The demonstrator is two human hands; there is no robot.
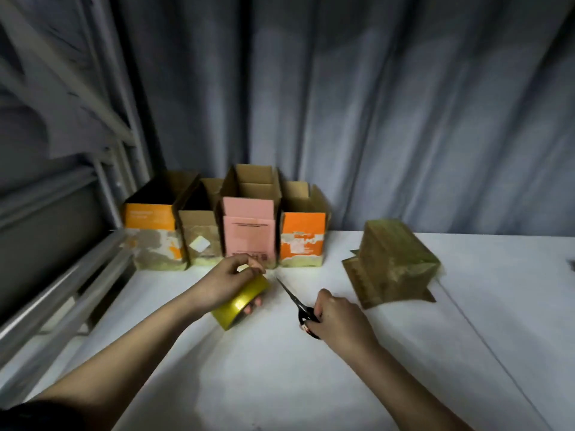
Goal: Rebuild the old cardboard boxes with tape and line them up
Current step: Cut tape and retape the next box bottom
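Several open cardboard boxes stand in a row at the back of the white table [280, 368]: an orange one [149, 225] at the left, a plain brown one [199, 241], a pink one [249, 234] and a second orange one [303, 241]. A brown box [395, 262] covered in tape lies upside down to the right, its flaps spread on the table. My left hand [227, 284] grips a yellowish roll of tape [239, 301] just in front of the pink box. My right hand [336, 315] holds black scissors [295, 301] by the handles, the blades pointing back-left.
A grey curtain [342, 104] hangs behind the table. A grey metal frame [62, 213] with rails runs along the left edge. A small dark object [572, 263] sits at the far right edge of the table.
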